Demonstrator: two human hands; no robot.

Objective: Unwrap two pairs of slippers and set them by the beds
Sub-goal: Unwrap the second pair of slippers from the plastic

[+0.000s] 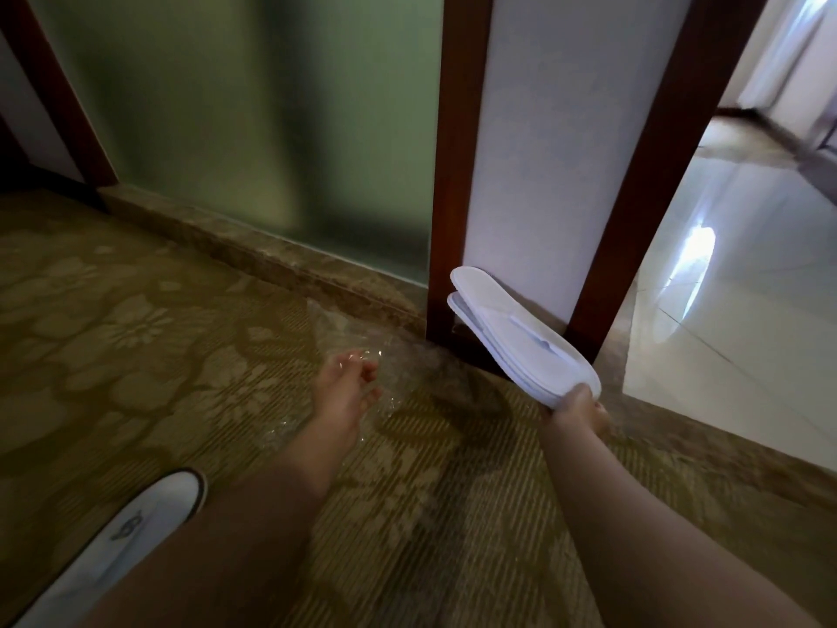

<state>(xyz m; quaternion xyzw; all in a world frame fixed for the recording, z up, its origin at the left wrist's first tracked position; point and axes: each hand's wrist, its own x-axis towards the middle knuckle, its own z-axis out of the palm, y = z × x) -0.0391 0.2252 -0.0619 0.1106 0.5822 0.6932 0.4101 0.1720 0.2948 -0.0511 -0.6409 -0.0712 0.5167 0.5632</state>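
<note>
My right hand (582, 407) grips a flat stacked pair of white slippers (512, 339) by one end, and they point up and left toward the wooden frame. My left hand (346, 385) holds a clear plastic wrapper (362, 337), which hangs crumpled around the fingers above the carpet. Another white slipper (131, 532) with a dark logo lies on the carpet at the lower left, partly hidden by my left forearm.
Patterned brown carpet (136, 333) covers the floor. A frosted glass panel (271, 129) on a stone sill stands ahead, with a dark wooden frame (457, 174) around a white panel. Glossy tiled floor (733, 310) shows through the doorway on the right.
</note>
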